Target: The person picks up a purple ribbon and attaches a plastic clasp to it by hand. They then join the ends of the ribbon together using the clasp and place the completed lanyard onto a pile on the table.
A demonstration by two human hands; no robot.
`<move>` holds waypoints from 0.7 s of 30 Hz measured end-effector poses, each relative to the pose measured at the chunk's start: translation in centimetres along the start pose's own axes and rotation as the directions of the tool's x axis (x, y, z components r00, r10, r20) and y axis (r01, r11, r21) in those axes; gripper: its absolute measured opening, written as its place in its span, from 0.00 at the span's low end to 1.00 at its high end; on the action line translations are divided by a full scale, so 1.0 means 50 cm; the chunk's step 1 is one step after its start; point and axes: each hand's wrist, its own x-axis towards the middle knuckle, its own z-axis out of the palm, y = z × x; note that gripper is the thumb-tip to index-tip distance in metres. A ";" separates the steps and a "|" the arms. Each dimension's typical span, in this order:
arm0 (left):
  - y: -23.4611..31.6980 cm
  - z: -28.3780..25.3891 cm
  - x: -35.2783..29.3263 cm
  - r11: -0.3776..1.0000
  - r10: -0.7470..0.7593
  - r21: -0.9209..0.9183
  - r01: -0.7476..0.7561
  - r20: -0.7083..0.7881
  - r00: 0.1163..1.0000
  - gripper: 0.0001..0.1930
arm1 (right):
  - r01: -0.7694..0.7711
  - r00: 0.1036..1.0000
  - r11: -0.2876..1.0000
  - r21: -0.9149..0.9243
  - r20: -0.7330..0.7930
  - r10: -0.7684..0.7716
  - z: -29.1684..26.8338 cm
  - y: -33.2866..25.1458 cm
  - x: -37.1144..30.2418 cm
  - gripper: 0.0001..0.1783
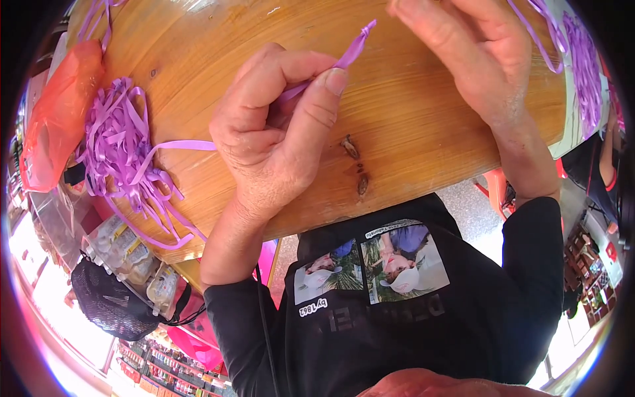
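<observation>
My left hand [278,126] is closed, pinching a thin purple ribbon [354,51] between thumb and forefinger. A small knot sits at the ribbon's free tip, which points up and to the right. More ribbon passes behind the hand and runs left toward a tangled purple ribbon heap [119,139] on the table. To the right of the knotted tip, and apart from it, my right hand [476,53] is raised over the table. Its visible fingers are apart with nothing seen between them; some fingertips are cut off by the upper edge.
The wooden table [410,139] has a curved near edge before me. A red plastic bag [63,116] lies at the left. Purple ribbon strands [584,73] lie at the far right. Left of my arm are a container of packets [135,255] and a black mesh bag [109,298].
</observation>
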 end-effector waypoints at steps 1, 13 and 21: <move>-0.001 -0.003 -0.001 1.000 -0.019 -0.001 0.019 -0.008 1.000 0.02 | 0.018 1.000 0.999 -0.043 0.011 -0.018 -0.001 -0.005 0.001 0.08; 0.011 -0.014 0.001 0.998 -0.055 0.047 0.051 0.083 0.995 0.04 | 0.809 0.551 0.523 -0.269 0.038 -0.834 0.006 0.063 0.042 0.10; 0.038 -0.028 0.031 0.989 -0.131 0.080 0.122 0.115 0.985 0.06 | 0.380 0.918 0.734 -0.563 0.133 -0.373 -0.044 0.012 0.020 0.09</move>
